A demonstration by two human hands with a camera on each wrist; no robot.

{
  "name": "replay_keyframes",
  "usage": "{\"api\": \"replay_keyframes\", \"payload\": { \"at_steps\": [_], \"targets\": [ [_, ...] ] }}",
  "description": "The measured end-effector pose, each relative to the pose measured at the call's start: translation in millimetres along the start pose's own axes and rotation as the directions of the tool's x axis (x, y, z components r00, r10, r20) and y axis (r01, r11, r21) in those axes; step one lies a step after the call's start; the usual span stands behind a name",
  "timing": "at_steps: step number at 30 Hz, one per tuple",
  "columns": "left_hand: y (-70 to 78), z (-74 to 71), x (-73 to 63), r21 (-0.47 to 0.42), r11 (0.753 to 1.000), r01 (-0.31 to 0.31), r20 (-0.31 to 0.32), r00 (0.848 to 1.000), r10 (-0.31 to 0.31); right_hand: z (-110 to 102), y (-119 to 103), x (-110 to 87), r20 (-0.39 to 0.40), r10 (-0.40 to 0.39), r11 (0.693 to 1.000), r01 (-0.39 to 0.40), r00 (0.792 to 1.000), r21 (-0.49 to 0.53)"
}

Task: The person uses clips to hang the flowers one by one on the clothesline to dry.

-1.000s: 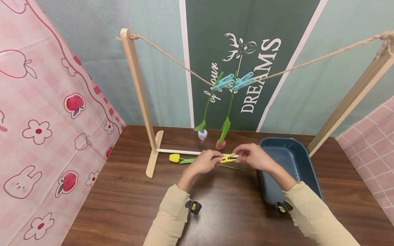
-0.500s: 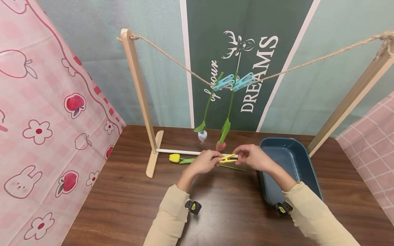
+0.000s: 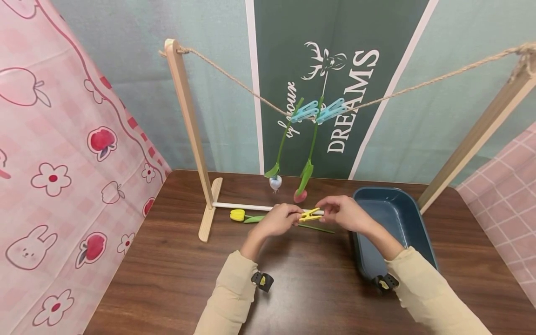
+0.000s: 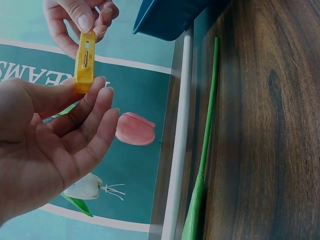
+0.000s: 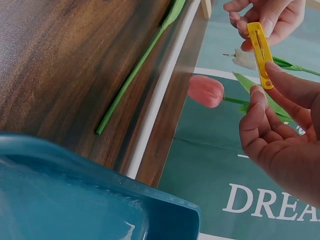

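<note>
A yellow clothespin is held between both hands above the table. My left hand pinches one end of it, and my right hand pinches the other, thumb on top in the right wrist view. Below them a yellow tulip lies on the table, its green stem partly hidden by the left hand in the head view. Two light-blue clothespins on the rope grip flower stems. From these hang, head down, a white flower and a pink tulip.
The rope runs between a left wooden post and a right wooden post. A white rod runs low behind the yellow tulip. To the right stands a dark blue basin, partly under the right forearm.
Both hands stay almost still on the yellow clothespin. The hanging pink tulip and white flower sway slightly.
</note>
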State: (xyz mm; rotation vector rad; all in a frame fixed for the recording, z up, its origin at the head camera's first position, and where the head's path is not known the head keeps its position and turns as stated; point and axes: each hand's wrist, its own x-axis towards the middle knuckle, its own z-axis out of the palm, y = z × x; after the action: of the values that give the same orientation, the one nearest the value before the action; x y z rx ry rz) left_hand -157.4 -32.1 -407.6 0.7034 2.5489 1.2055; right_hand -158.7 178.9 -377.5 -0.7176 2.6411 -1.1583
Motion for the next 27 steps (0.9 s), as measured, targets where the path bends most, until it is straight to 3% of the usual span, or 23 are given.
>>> {"api": "replay_keyframes", "payload": {
  "at_steps": [5, 13, 20, 27],
  "targets": [
    [-0.2, 0.3, -0.2, 0.001, 1.0, -0.007, 0.001, 1.0, 0.007, -0.1, 1.1, -0.3, -0.008, -0.047, 0.999, 0.047, 0.999, 0.017],
    [-1.7, 0.7, 0.4, -0.007, 1.0, -0.028, -0.001, 1.0, 0.028, 0.3, -1.7, 3.0, 0.015, 0.034, 0.999, -0.034, 0.999, -0.039],
    [-2.2, -2.8, -0.5, -0.029, 0.999, -0.032, -0.036, 0.999, 0.031, -1.2, -4.4, 2.9, -0.048, -0.003, 0.995, -0.001, 0.999, -0.097],
    [-6.0, -7.0, -3.7, -0.02, 0.999, -0.032, -0.041, 0.999, 0.031, -1.5, -4.2, 2.5, -0.082, 0.009, 0.994, -0.018, 0.997, -0.107]
  ]
}}
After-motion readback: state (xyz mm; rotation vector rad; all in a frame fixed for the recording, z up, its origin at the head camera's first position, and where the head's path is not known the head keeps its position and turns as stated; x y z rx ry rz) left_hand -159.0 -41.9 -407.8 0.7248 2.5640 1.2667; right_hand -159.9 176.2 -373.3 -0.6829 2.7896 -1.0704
